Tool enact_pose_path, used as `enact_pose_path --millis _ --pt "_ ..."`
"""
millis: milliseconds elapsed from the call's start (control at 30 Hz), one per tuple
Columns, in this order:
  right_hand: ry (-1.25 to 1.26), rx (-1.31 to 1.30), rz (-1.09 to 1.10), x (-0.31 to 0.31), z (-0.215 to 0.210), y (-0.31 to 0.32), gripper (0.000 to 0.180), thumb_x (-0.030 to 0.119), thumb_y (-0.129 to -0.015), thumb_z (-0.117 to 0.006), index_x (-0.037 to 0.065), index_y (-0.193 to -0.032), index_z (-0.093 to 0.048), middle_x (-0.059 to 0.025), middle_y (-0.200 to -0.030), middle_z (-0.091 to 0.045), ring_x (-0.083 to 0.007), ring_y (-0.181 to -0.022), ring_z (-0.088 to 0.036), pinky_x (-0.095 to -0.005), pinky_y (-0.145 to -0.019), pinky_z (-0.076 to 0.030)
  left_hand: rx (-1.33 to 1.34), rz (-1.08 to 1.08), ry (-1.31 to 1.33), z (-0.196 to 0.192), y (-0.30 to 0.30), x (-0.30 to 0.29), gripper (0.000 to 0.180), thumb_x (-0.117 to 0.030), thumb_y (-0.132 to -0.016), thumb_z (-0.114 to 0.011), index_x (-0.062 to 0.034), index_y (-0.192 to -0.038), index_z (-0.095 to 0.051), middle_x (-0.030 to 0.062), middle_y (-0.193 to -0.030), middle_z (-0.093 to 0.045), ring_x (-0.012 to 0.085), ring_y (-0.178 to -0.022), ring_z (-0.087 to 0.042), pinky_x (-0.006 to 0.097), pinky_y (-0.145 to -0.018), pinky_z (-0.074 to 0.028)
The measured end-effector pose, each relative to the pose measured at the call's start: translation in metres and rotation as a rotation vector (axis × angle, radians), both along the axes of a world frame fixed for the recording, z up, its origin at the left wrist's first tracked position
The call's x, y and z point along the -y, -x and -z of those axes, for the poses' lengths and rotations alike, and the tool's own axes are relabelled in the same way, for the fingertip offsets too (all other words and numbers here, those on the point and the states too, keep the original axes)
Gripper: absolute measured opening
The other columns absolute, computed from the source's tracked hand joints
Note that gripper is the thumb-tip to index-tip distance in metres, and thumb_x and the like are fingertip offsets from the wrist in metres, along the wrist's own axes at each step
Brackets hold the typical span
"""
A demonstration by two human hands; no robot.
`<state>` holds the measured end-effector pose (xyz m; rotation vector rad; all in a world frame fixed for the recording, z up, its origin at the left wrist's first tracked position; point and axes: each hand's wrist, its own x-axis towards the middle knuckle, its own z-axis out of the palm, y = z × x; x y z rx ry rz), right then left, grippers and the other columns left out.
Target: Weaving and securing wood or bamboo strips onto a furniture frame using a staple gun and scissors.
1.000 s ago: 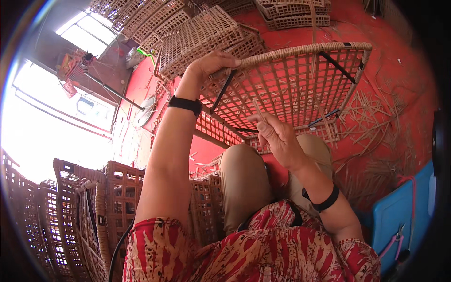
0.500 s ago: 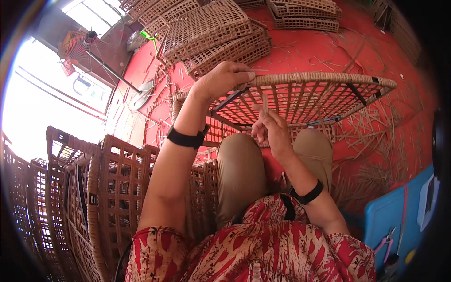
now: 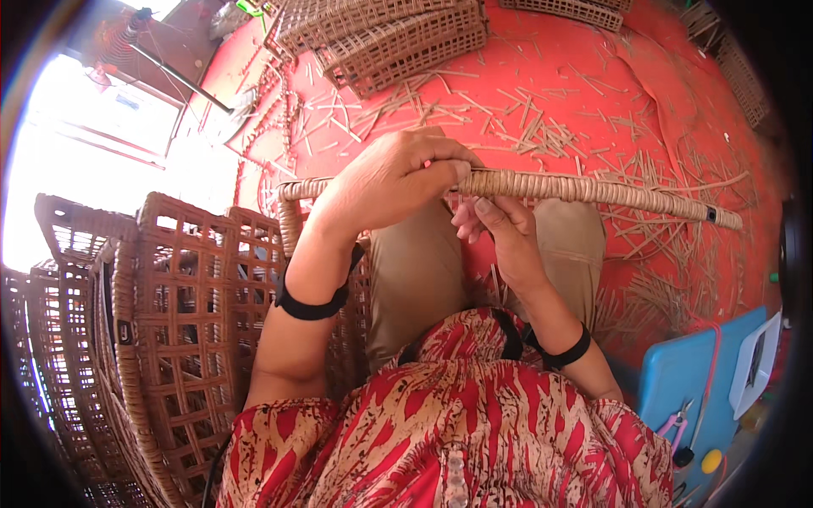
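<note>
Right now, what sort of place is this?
Likely a wicker-weaving workshop: stacked woven baskets, cane offcuts strewn over the red floor, and the left hand gripping a wrapped frame rim.

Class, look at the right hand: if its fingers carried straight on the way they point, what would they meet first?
Probably the wrapped wicker rim; the right hand already has its fingertips at its underside, though depth is unclear.

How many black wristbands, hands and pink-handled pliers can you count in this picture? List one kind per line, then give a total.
Black wristbands: 2, one on the left wrist, one on the right wrist
Hands: 2, left hand and right hand, both at the wicker frame rim
Pink-handled pliers: 1
Total: 5
</note>
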<state>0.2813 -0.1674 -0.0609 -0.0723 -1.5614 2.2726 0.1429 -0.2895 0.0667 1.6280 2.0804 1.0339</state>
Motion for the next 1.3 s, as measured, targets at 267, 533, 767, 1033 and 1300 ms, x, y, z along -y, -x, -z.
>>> enact_pose_path --millis 267,533,767,1033,1300 --pt "-0.013 0.103 0.027 0.014 0.014 -0.032 0.030 0.017 -0.099 -0.055 0.002 -0.125 -0.058 -0.0098 -0.115 -0.065 -0.0170 -0.105 -0.062 -0.0304 -0.093 -0.050 0.261 -0.110 0.077 -0.005 -0.035 0.030 0.031 -0.010 -0.086 -0.062 0.0008 -0.115 -0.061 0.0103 -0.092 -0.066 0.0137 -0.078 -0.062 0.027 -0.066 -0.047" --pt "-0.306 0.337 0.025 0.007 0.015 -0.071 0.030 0.015 -0.101 -0.051 0.002 -0.127 -0.058 -0.0084 -0.122 -0.061 -0.0208 -0.115 -0.056 -0.0328 -0.100 -0.044 0.271 -0.101 0.005 -0.024 -0.046 0.048 0.044 -0.001 -0.079 -0.071 0.0049 -0.120 -0.054 0.0108 -0.108 -0.063 0.0154 -0.084 -0.064 0.025 -0.073 -0.050" --pt "-0.401 0.390 -0.145 0.008 -0.001 -0.090 0.032 0.014 -0.101 -0.050 0.002 -0.129 -0.056 -0.0091 -0.126 -0.058 -0.0212 -0.119 -0.054 -0.0326 -0.103 -0.042 0.030 -0.023 0.126 -0.045 -0.059 0.059 0.045 -0.025 -0.079 -0.074 0.0032 -0.112 -0.063 0.0088 -0.087 -0.060 0.0211 -0.076 -0.059 0.034 -0.068 -0.046" --pt "-0.417 0.372 -0.246 0.003 -0.008 -0.097 0.033 0.011 -0.101 -0.048 0.002 -0.132 -0.054 -0.0098 -0.131 -0.056 -0.0217 -0.124 -0.050 -0.0323 -0.106 -0.039 -0.075 0.127 0.114 -0.045 -0.056 0.053 0.044 -0.037 -0.077 -0.074 -0.0009 -0.103 -0.070 0.0068 -0.080 -0.056 0.0192 -0.070 -0.052 0.034 -0.062 -0.040" --pt "-0.424 0.347 -0.346 0.003 -0.009 -0.097 0.035 0.009 -0.101 -0.046 0.002 -0.135 -0.052 -0.0106 -0.136 -0.053 -0.0222 -0.129 -0.047 -0.0320 -0.109 -0.036 0.103 0.198 0.074 -0.031 -0.037 0.039 0.023 -0.013 -0.091 -0.061 0.0054 -0.100 -0.069 0.0158 -0.093 -0.061 0.0234 -0.078 -0.063 0.034 -0.065 -0.048"
